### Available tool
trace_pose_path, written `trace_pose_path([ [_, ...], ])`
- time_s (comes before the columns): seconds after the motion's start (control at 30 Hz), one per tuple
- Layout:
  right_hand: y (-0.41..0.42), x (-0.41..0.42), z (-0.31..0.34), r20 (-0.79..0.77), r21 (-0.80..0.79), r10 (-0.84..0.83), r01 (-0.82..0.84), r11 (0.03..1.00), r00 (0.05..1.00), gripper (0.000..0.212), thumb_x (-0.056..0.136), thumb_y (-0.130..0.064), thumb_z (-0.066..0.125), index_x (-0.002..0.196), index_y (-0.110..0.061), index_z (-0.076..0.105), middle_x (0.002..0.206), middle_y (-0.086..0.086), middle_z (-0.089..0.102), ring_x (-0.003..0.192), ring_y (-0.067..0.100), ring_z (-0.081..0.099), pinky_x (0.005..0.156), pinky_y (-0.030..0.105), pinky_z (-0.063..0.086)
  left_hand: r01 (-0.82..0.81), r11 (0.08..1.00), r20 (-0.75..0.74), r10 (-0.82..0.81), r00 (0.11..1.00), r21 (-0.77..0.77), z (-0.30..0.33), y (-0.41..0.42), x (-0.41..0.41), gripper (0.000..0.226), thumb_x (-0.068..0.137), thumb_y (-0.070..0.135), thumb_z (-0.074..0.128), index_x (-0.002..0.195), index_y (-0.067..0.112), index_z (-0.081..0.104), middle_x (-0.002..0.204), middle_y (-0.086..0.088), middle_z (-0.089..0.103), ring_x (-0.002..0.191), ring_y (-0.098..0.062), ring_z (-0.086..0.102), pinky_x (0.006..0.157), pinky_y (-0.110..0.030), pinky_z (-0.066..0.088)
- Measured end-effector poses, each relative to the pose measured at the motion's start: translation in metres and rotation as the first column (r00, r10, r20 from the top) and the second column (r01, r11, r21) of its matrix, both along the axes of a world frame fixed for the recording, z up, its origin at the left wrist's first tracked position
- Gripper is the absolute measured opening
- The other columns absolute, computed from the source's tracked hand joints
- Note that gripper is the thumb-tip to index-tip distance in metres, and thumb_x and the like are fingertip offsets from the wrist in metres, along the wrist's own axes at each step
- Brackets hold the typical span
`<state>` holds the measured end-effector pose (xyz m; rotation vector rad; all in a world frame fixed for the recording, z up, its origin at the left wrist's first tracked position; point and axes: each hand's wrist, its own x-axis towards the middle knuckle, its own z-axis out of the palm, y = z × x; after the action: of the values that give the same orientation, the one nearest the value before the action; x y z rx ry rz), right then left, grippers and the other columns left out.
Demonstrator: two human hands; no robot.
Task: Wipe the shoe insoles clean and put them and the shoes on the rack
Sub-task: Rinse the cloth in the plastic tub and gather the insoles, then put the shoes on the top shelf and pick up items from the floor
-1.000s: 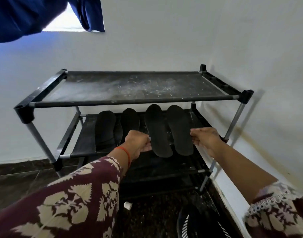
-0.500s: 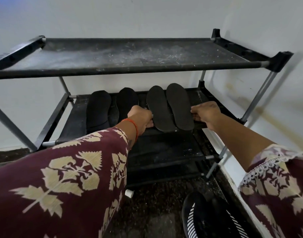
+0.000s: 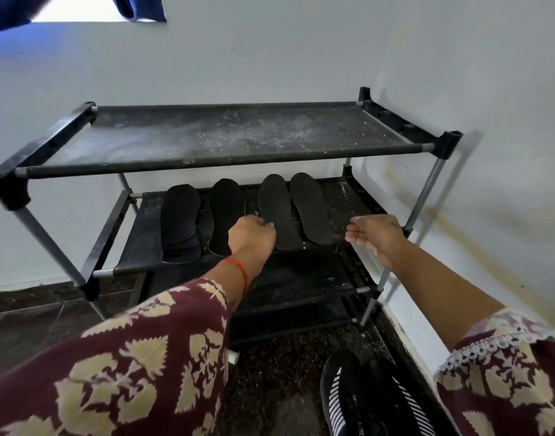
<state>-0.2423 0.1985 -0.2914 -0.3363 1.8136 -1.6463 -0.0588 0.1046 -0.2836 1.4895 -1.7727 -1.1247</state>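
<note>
From the head view, four insoles [image 3: 275, 212] lay side by side on the rack's [image 3: 222, 162] middle shelf. The left hand [image 3: 251, 236] pinched one insole's heel edge; the right hand [image 3: 375, 236] hovered just beside, fingers loosely curled, holding nothing. The insoles looked thin, light and floppy, best taken by the heel. Shoes [image 3: 364, 401] waited on the floor.

One rack [image 3: 225, 166], with three shelves in view: a dusty top one, a middle one and a lower one; four dark insoles on the middle shelf, two to the left [image 3: 180, 221] [image 3: 225, 212] and two to the right [image 3: 277, 210] [image 3: 312, 210]; two black shoes with white stripes on the floor, one [image 3: 342, 401] beside the other [image 3: 395, 401]; two hands, the left [image 3: 251, 236] and the right [image 3: 376, 236]; one red thread [image 3: 241, 273] round the left wrist.
</note>
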Motion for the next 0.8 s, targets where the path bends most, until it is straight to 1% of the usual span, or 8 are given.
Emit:
trace_pose_path([
  [0.07, 0.026, 0.008, -0.004, 0.02, -0.031, -0.006, 0.007, 0.999, 1.0, 0.016, 0.093, -0.005, 0.053, 0.102, 0.007, 0.058, 0.08, 0.015, 0.06, 0.071, 0.02, 0.061, 0.057, 0.021, 0.058, 0.038, 0.998, -0.061, -0.04, 0.997, -0.041, 0.001, 0.025, 0.012, 0.026, 0.091, 0.023, 0.058, 0.114, 0.012, 0.064, 0.107, -0.005, 0.068, 0.099, -0.023, 0.064, 0.091, -0.033, 0.051],
  [0.13, 0.055, 0.016, -0.013, 0.019, -0.024, -0.022, 0.022, 0.999, 1.0, 0.019, 0.092, -0.01, 0.055, 0.1, 0.007, 0.059, 0.079, 0.014, 0.062, 0.071, 0.021, 0.061, 0.071, 0.029, 0.058, 0.092, 0.995, -0.093, -0.096, 0.991, -0.045, -0.004, 0.053, 0.022, 0.035, 0.091, 0.024, 0.058, 0.125, 0.013, 0.057, 0.104, 0.0, 0.068, 0.099, -0.021, 0.064, 0.095, -0.036, 0.049],
  [0.2, 0.083, 0.025, -0.028, 0.014, -0.001, -0.03, 0.03, 1.0, 0.999, 0.02, 0.091, -0.015, 0.057, 0.095, 0.004, 0.06, 0.082, 0.014, 0.063, 0.074, 0.022, 0.062, 0.079, 0.034, 0.054, 0.139, 0.99, -0.073, -0.139, 0.988, -0.006, -0.017, 0.077, 0.03, 0.036, 0.091, 0.026, 0.059, 0.126, 0.015, 0.057, 0.1, 0.003, 0.068, 0.096, -0.019, 0.064, 0.095, -0.034, 0.048],
  [0.33, 0.134, 0.039, -0.069, 0.065, 0.032, -0.053, 0.051, 0.998, 0.996, 0.023, 0.09, -0.021, 0.059, 0.094, 0.002, 0.063, 0.083, 0.015, 0.063, 0.076, 0.023, 0.063, 0.08, 0.035, 0.054, 0.182, 0.974, 0.001, -0.184, 0.983, 0.135, -0.067, 0.119, 0.04, 0.04, 0.09, 0.032, 0.06, 0.128, 0.018, 0.057, 0.11, 0.001, 0.067, 0.1, -0.017, 0.063, 0.096, -0.032, 0.048],
  [0.53, 0.198, 0.044, -0.157, 0.082, 0.24, -0.161, 0.137, 0.961, 0.984, 0.023, 0.082, -0.03, 0.07, 0.086, -0.008, 0.067, 0.086, 0.012, 0.07, 0.082, 0.024, 0.068, 0.085, 0.038, 0.055, 0.231, 0.931, 0.164, -0.285, 0.945, 0.284, -0.148, 0.173, 0.042, 0.041, 0.089, 0.035, 0.06, 0.127, 0.018, 0.057, 0.118, -0.001, 0.066, 0.111, -0.015, 0.058, 0.092, -0.022, 0.038],
  [0.6, 0.218, 0.043, -0.186, 0.04, 0.329, -0.18, 0.157, 0.931, 0.983, 0.02, 0.08, -0.034, 0.071, 0.082, -0.015, 0.069, 0.087, 0.008, 0.071, 0.084, 0.021, 0.068, 0.086, 0.037, 0.055, 0.26, 0.9, 0.205, -0.345, 0.916, 0.349, -0.175, 0.184, 0.041, 0.044, 0.09, 0.035, 0.059, 0.129, 0.018, 0.055, 0.123, -0.003, 0.063, 0.115, -0.017, 0.056, 0.091, -0.022, 0.038],
  [0.7, 0.24, 0.042, -0.223, -0.125, 0.508, -0.122, 0.169, 0.845, 0.985, 0.016, 0.083, -0.033, 0.066, 0.08, -0.018, 0.07, 0.092, 0.005, 0.071, 0.092, 0.023, 0.065, 0.092, 0.04, 0.05, 0.318, 0.848, 0.263, -0.451, 0.853, 0.425, -0.207, 0.195, 0.039, 0.041, 0.092, 0.035, 0.055, 0.129, 0.018, 0.055, 0.124, -0.006, 0.062, 0.117, -0.023, 0.055, 0.085, -0.023, 0.038],
  [0.8, 0.262, 0.042, -0.255, -0.246, 0.633, -0.076, 0.22, 0.743, 0.966, 0.026, 0.081, -0.023, 0.069, 0.103, -0.008, 0.069, 0.103, 0.013, 0.07, 0.103, 0.029, 0.062, 0.094, 0.035, 0.046, 0.362, 0.796, 0.287, -0.537, 0.794, 0.486, -0.242, 0.205, 0.034, 0.041, 0.092, 0.041, 0.054, 0.125, 0.017, 0.058, 0.123, -0.007, 0.063, 0.115, -0.025, 0.056, 0.089, -0.027, 0.041],
])
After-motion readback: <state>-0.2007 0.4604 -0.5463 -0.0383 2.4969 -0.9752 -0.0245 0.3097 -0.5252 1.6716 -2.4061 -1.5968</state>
